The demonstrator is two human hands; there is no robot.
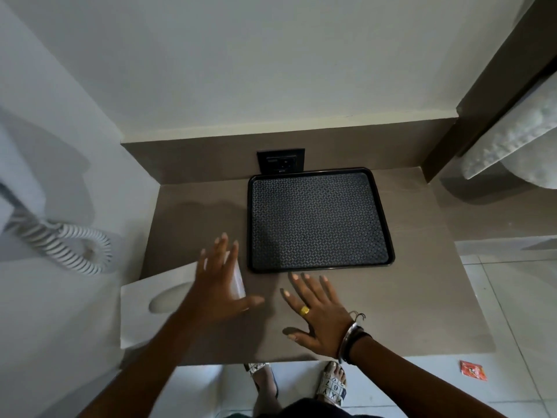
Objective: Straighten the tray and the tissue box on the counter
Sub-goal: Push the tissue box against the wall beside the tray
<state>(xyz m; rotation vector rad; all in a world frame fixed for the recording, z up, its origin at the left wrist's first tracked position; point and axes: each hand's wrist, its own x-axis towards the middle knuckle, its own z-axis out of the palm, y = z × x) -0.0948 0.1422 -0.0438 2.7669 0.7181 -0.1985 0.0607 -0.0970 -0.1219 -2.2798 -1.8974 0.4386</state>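
Note:
A black tray (380,263) with a patterned mat inside lies on the grey-brown counter (422,297), its far edge near the back wall. A white tissue box (144,315) with an oval slot lies skewed at the counter's front left corner, partly over the edge. My left hand (220,285) hovers over the box's right end with fingers spread; whether it touches the box I cannot tell. My right hand (316,315), wearing a gold ring and bracelets, is spread flat just in front of the tray, holding nothing.
A black wall socket (281,161) sits behind the tray. A coiled white cord (75,245) hangs on the left wall. A white towel (512,140) hangs at upper right. Tiled floor, my sandalled feet (331,384) and a red wrapper (473,370) lie below.

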